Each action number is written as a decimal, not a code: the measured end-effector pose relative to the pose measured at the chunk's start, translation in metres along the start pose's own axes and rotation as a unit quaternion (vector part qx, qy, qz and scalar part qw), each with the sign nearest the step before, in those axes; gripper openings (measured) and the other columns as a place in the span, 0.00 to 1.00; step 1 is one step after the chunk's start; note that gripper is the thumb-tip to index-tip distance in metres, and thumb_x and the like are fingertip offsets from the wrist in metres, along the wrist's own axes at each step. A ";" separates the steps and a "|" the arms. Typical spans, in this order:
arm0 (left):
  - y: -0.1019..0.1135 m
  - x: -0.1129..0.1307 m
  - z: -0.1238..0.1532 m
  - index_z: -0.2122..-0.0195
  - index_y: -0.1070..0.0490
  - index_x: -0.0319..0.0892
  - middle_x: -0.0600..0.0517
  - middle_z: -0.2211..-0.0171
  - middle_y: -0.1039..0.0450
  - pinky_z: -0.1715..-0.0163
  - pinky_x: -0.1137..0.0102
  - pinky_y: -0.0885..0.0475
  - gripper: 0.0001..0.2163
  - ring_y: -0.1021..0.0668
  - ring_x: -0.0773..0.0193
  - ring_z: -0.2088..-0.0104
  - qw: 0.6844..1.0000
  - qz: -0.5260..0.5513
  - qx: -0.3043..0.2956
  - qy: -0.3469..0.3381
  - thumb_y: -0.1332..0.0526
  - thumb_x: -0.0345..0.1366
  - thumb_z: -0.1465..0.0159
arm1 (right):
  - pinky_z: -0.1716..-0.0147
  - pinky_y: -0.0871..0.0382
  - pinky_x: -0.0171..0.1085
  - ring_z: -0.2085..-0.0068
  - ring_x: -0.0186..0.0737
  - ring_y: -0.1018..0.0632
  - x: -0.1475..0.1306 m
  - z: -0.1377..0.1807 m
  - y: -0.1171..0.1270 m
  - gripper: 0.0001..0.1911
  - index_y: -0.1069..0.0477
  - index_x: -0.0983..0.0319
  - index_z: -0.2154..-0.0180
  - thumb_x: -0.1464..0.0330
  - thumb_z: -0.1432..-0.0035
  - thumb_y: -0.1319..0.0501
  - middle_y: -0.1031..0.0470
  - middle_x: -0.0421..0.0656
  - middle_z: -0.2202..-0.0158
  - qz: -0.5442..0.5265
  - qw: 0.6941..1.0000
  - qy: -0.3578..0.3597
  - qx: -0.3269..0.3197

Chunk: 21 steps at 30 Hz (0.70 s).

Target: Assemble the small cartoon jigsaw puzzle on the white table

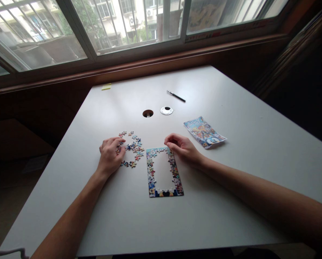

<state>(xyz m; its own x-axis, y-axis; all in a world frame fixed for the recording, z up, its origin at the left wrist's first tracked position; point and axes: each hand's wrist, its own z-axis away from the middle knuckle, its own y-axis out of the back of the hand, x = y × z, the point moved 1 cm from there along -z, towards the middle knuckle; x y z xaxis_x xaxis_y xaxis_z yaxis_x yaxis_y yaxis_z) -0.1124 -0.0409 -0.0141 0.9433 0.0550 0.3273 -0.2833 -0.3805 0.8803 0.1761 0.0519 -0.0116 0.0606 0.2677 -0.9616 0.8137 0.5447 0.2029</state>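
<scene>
A jigsaw puzzle frame (163, 172) lies on the white table (231, 172), its border joined and its middle bare. My right hand (181, 147) rests at the frame's top right corner with fingers curled and pressed onto the edge pieces. My left hand (109, 154) lies on the left side of a scatter of several loose puzzle pieces (132, 147), fingers bent with the fingertips touching pieces. Whether either hand holds a piece is hidden.
A colourful printed puzzle packet (204, 132) lies right of the frame. Farther back are a black pen (176, 96), a round cable hole (148, 113) with its cap (166, 110) beside it, and a yellow note (106, 86). A window spans the far wall.
</scene>
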 end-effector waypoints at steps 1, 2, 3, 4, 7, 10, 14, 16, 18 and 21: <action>0.000 0.000 0.001 0.53 0.25 0.48 0.49 0.48 0.26 0.43 0.55 0.38 0.12 0.29 0.50 0.44 1.000 -0.006 -0.002 -0.013 0.40 0.38 0.36 | 0.67 0.38 0.37 0.68 0.37 0.32 0.000 0.000 0.000 0.08 0.30 0.62 0.65 0.64 0.40 0.41 0.31 0.40 0.70 -0.001 1.000 0.001 0.000; -0.001 0.001 0.001 0.53 0.24 0.49 0.50 0.47 0.26 0.43 0.54 0.39 0.12 0.30 0.50 0.44 1.000 -0.013 -0.005 -0.024 0.39 0.38 0.37 | 0.67 0.38 0.37 0.68 0.37 0.32 0.000 0.000 0.000 0.08 0.30 0.62 0.66 0.64 0.40 0.41 0.31 0.40 0.70 -0.002 1.000 0.002 0.000; -0.001 0.001 0.001 0.53 0.23 0.50 0.50 0.46 0.26 0.43 0.54 0.40 0.11 0.30 0.49 0.43 0.999 -0.017 -0.007 -0.030 0.38 0.39 0.37 | 0.67 0.38 0.37 0.68 0.37 0.32 0.000 0.000 0.000 0.08 0.30 0.62 0.66 0.64 0.40 0.41 0.31 0.40 0.70 -0.002 1.000 0.002 0.000; -0.001 0.001 0.002 0.55 0.23 0.50 0.51 0.46 0.26 0.43 0.54 0.40 0.10 0.30 0.49 0.43 0.999 -0.019 -0.010 -0.032 0.38 0.39 0.37 | 0.67 0.38 0.37 0.68 0.37 0.32 0.000 0.000 0.000 0.08 0.30 0.62 0.66 0.64 0.40 0.41 0.31 0.40 0.70 -0.003 1.000 0.003 0.001; -0.001 0.000 0.002 0.59 0.22 0.50 0.52 0.48 0.26 0.44 0.53 0.40 0.07 0.30 0.50 0.44 0.999 -0.017 -0.010 -0.029 0.38 0.39 0.37 | 0.67 0.38 0.38 0.69 0.37 0.32 -0.001 0.000 0.000 0.08 0.30 0.62 0.66 0.64 0.40 0.41 0.31 0.41 0.70 -0.002 1.000 0.003 0.001; 0.000 0.000 0.001 0.62 0.23 0.49 0.51 0.49 0.25 0.45 0.53 0.40 0.05 0.29 0.50 0.45 1.000 -0.013 -0.008 -0.023 0.38 0.38 0.37 | 0.67 0.38 0.38 0.69 0.37 0.32 -0.001 0.000 -0.001 0.08 0.30 0.62 0.66 0.64 0.40 0.41 0.32 0.41 0.70 -0.001 1.000 0.004 -0.001; -0.001 0.000 0.001 0.61 0.23 0.48 0.50 0.49 0.25 0.46 0.53 0.39 0.06 0.28 0.49 0.46 1.000 -0.014 -0.004 -0.024 0.38 0.38 0.37 | 0.67 0.38 0.38 0.69 0.37 0.32 -0.001 0.000 -0.001 0.08 0.30 0.62 0.66 0.64 0.40 0.41 0.32 0.41 0.70 -0.003 1.000 0.005 -0.001; -0.002 0.000 0.001 0.58 0.22 0.51 0.51 0.49 0.25 0.46 0.53 0.39 0.08 0.28 0.49 0.46 0.999 -0.017 -0.003 -0.033 0.38 0.37 0.37 | 0.67 0.38 0.38 0.69 0.37 0.32 0.000 0.000 -0.001 0.08 0.30 0.62 0.66 0.64 0.40 0.41 0.32 0.41 0.70 -0.005 1.000 0.004 -0.002; -0.003 -0.001 0.001 0.56 0.21 0.53 0.52 0.48 0.25 0.45 0.53 0.40 0.10 0.29 0.49 0.46 0.999 -0.021 0.002 -0.037 0.39 0.36 0.36 | 0.67 0.38 0.38 0.69 0.36 0.32 0.000 0.000 -0.001 0.08 0.30 0.62 0.66 0.64 0.40 0.41 0.32 0.40 0.70 -0.005 1.000 0.003 -0.001; -0.003 -0.002 0.001 0.58 0.20 0.53 0.52 0.49 0.25 0.44 0.52 0.40 0.09 0.29 0.49 0.45 0.999 -0.023 0.014 -0.027 0.39 0.36 0.37 | 0.67 0.38 0.37 0.69 0.36 0.32 0.000 0.000 0.000 0.07 0.30 0.62 0.66 0.64 0.40 0.41 0.32 0.40 0.70 -0.003 1.000 0.004 0.001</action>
<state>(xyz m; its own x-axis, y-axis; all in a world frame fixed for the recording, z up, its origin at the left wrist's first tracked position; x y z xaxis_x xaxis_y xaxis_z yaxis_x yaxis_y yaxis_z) -0.1130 -0.0412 -0.0174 0.9634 0.0228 0.2670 -0.2354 -0.4042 0.8839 0.1758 0.0518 -0.0121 0.0515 0.2705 -0.9613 0.8147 0.5454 0.1971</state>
